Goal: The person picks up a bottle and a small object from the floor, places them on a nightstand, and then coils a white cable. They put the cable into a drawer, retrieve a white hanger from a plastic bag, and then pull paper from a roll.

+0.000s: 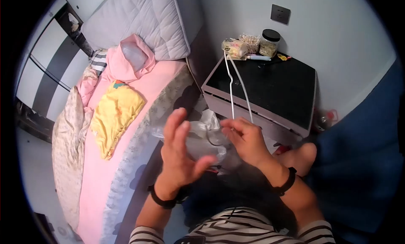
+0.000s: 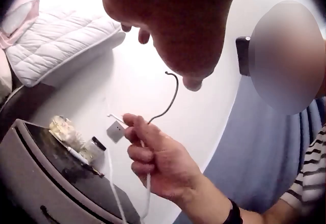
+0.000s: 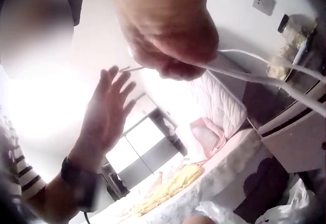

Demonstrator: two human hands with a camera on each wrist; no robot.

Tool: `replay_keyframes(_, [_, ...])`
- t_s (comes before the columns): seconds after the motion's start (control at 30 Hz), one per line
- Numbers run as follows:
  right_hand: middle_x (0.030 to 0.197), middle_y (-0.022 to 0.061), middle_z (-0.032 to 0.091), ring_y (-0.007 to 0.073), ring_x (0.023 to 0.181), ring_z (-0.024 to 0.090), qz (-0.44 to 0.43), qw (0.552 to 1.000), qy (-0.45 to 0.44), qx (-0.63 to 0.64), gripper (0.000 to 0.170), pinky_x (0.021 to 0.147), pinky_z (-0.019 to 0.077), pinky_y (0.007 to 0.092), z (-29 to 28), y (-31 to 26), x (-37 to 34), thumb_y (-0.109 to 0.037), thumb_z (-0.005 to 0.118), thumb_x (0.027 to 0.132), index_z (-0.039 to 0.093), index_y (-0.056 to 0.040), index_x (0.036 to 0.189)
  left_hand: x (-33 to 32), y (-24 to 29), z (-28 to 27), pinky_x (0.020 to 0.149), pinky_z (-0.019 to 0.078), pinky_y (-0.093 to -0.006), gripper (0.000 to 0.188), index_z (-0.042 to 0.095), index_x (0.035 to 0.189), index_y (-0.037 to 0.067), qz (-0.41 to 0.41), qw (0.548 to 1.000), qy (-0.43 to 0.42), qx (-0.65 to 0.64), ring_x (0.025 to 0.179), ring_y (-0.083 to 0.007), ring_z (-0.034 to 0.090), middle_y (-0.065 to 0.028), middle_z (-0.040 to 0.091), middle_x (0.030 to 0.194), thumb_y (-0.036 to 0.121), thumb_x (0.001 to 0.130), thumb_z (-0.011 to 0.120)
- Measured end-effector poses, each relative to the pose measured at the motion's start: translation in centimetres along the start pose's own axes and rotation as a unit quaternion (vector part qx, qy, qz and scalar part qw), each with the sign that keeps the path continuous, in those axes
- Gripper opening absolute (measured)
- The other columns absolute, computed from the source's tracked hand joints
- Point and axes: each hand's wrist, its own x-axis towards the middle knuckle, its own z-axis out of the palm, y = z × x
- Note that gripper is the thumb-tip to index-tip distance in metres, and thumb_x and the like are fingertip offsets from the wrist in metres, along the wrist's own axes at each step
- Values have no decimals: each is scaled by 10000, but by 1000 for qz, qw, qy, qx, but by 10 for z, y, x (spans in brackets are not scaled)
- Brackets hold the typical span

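Note:
My right hand [image 1: 249, 140] grips a white wire clothes hanger [image 1: 231, 86] near its neck. Its long white body reaches away over the edge of the nightstand [image 1: 270, 92]. In the left wrist view the bare dark hook [image 2: 175, 91] curves up beyond the right hand's fingertips, and a short white end pokes out beside them. My left hand [image 1: 177, 153] is raised left of the hook, fingers spread and holding nothing. The right wrist view shows that hand [image 3: 107, 109] open, its fingertips near the hook's tip.
On the nightstand stand a black-lidded jar [image 1: 269, 42], a container of cotton swabs [image 1: 249, 43] and a plastic packet [image 1: 234, 49]. A yellow garment [image 1: 116, 115] and a pink garment [image 1: 145, 60] lie on the bed to the left. Clear plastic bags [image 1: 198, 145] sit below the hands.

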Motion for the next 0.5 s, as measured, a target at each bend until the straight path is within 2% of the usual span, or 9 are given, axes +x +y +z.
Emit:
replay_keyframes(0.03, [777,63,612,133,660,572,6,1000,-5,-10,205,597,450,236,2,-4,-5,-84,619,847,625,-26,1044,1,3,4,991,352,-457,872,311,1340,18,23,1000,7,7,1210,-433,401,-278,370,1332,420,701,747])
replay_keyframes(0.13, [833,124,625,206,696,601,-7,999,-30,-25,198,629,469,284,9,-11,-16,-95,609,847,627,-15,1028,3,2,24,1039,285,-463,929,249,1400,25,59,997,-6,-41,1268,-395,354,-262,328,1378,431,722,736])
replay_keyframes(0.2, [898,158,626,296,758,622,-46,998,-19,29,200,671,485,343,13,-10,-22,-146,588,870,623,-8,1012,2,4,31,1001,333,-450,745,310,1345,7,10,998,-17,-54,1200,-376,434,-252,423,1298,233,766,720])
replay_keyframes(0.27, [999,138,626,225,776,633,39,995,-31,86,337,674,499,301,12,-20,-24,-84,611,839,529,-33,1162,-6,-1,31,979,357,-442,626,335,1310,-4,-41,997,-29,-67,1160,-360,472,-236,484,1228,131,798,668])
replay_keyframes(0.3, [1029,135,622,204,782,632,98,984,-21,148,403,677,502,286,13,-29,-27,-74,615,833,484,-44,1213,-8,5,23,958,378,-434,484,345,1277,-15,-95,993,-38,-65,1122,-321,498,-200,524,1132,29,837,541])
replay_keyframes(0.33, [1058,133,617,182,788,632,157,965,-12,209,473,679,505,272,14,-34,-29,-64,620,827,439,-55,1265,-10,2,23,957,380,-431,469,340,1281,-13,-104,990,-18,-97,1111,-314,503,-192,525,1115,23,849,519])
replay_keyframes(0.37, [1103,140,594,136,761,621,161,937,-4,309,605,639,515,230,16,-25,-31,-64,633,823,313,-72,1336,-12,-1,24,955,382,-427,454,336,1286,-12,-113,985,4,-130,1099,-307,509,-185,526,1097,17,862,497])
replay_keyframes(0.47, [1070,150,601,135,707,618,236,847,21,476,566,591,519,223,13,-25,-33,-82,640,830,328,-37,1301,-18,-5,32,876,434,-367,404,356,1280,-5,-155,954,68,-249,1000,-272,569,-166,571,1037,44,896,473])
replay_keyframes(0.5, [1007,133,615,96,622,564,255,851,22,458,468,563,471,201,15,-29,-33,-98,564,889,326,-62,1290,-19,-4,36,837,459,-339,388,368,1275,-3,-169,937,88,-291,955,-259,597,-160,593,1016,60,907,472])
